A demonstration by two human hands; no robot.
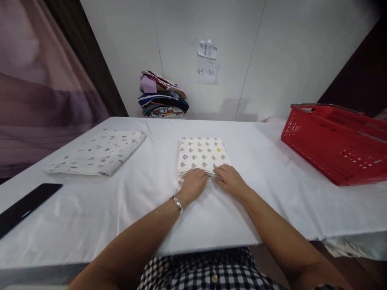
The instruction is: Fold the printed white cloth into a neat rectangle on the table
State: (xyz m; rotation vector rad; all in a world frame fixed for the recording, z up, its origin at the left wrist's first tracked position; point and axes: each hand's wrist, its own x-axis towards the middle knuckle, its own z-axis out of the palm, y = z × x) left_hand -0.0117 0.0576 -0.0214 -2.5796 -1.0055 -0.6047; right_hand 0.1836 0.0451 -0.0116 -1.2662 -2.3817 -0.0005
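Note:
A folded cream cloth with a small mushroom print (202, 154) lies in the middle of the white-covered table (151, 193). My left hand (193, 183), with a silver bracelet on the wrist, rests on the cloth's near left edge, fingers curled over the folded layers. My right hand (231, 179) lies flat on the near right corner of the same cloth. Both hands touch the near edge side by side.
A second folded white cloth with grey marks (98, 152) lies at the left. A red plastic basket (335, 141) stands at the right. A stack of folded colourful clothes (163, 96) sits against the back wall. A black flat object (26, 205) lies near the left edge.

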